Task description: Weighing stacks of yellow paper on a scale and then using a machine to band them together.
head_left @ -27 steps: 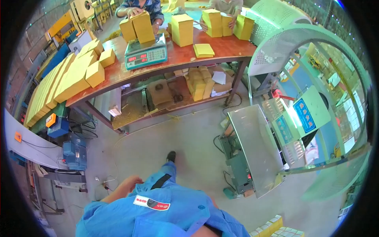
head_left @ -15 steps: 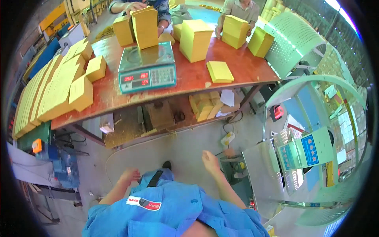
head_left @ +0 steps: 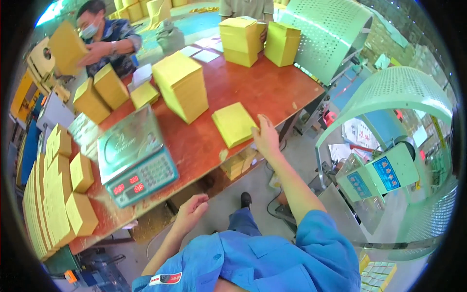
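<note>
A low stack of yellow paper sheets [head_left: 235, 125] lies near the table's front edge. My right hand [head_left: 266, 137] reaches its right side, thumb at the stack's edge and fingers stretched out, not closed around it. In front of the table hangs my left hand [head_left: 192, 210], fingers loosely bent and holding nothing. The teal digital scale [head_left: 138, 155] stands at left with a bare metal plate and lit red digits. Beyond the low stack rises a tall yellow paper block [head_left: 181, 86].
At far left a co-worker [head_left: 109, 46] holds a yellow paper stack [head_left: 67, 48]. Another person [head_left: 247, 9] stands behind yellow blocks [head_left: 239, 43]. Rows of yellow blocks [head_left: 58, 194] line the table's left end. A green machine with perforated guards [head_left: 399, 92] stands at right.
My view has turned and come closer to the table. My right hand has moved forward to the low stack, my left also forward. The co-worker's stack has left the scale.
</note>
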### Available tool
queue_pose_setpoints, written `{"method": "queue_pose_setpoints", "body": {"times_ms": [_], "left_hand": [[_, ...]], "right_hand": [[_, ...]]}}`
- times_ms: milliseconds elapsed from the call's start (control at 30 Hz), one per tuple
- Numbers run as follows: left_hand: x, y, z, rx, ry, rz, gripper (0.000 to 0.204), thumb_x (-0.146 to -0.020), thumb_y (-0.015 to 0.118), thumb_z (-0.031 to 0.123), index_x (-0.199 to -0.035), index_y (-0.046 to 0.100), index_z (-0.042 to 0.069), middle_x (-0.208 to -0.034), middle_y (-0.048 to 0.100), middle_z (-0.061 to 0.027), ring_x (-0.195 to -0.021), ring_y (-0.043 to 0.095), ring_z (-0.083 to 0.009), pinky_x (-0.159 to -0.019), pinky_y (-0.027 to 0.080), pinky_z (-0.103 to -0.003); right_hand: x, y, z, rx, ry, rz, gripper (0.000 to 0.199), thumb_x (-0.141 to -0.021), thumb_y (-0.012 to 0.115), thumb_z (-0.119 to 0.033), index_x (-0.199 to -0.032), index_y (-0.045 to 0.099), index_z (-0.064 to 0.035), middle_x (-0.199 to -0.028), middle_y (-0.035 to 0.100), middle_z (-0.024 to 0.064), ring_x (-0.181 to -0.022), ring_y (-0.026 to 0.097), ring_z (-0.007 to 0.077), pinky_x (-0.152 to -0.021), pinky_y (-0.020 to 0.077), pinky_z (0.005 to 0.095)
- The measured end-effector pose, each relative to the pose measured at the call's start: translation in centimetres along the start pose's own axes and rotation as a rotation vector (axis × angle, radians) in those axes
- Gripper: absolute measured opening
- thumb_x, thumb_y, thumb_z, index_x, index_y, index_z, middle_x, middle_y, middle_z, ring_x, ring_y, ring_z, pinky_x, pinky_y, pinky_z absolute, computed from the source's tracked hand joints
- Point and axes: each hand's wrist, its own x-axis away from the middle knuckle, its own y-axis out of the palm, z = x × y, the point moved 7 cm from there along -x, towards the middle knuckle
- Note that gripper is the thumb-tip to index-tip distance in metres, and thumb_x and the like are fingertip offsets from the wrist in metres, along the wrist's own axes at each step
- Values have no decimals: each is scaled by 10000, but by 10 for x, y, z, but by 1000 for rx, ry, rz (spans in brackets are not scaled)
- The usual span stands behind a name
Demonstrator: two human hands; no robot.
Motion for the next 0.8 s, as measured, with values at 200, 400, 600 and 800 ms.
{"method": "queue_pose_setpoints", "body": {"times_ms": [200, 400, 600, 800], "left_hand": [[-132, 26, 69, -313, 399, 327, 542, -873, 605, 123, -1357, 408, -20, -1360, 425, -219, -1219, 484, -329, -986, 437, -382], [-221, 59, 91, -897, 372, 515, 644, -820, 653, 183, -1362, 387, -39, -1413, 342, -292, -1284, 360, -443, -1071, 324, -478], [-266, 71, 105, -875, 394, 428, 686, -807, 661, 223, -1386, 382, -15, -1425, 332, -281, -1319, 329, -444, -1101, 298, -477], [-290, 72, 127, -689, 480, 312, 730, -842, 629, 245, -1438, 294, -13, -1493, 248, -254, -1383, 264, -387, -1139, 252, -415]], "right_hand": [[-19, 53, 4, 42, -188, -112, 487, -791, 649, -182, -1236, 519, -31, -1272, 533, 183, -1191, 500, 338, -1029, 370, 488], [-29, 54, 10, -60, -185, -189, 489, -774, 642, -181, -1212, 512, -8, -1236, 532, 171, -1199, 483, 329, -1029, 350, 512], [-78, 44, 34, -5, -190, -266, 559, -766, 673, -224, -1262, 504, -30, -1310, 505, 162, -1252, 439, 350, -1041, 316, 509], [-124, 53, 77, -47, -225, -252, 464, -852, 607, -220, -1252, 523, -1, -1311, 509, 195, -1219, 465, 388, -1031, 348, 491]]}}
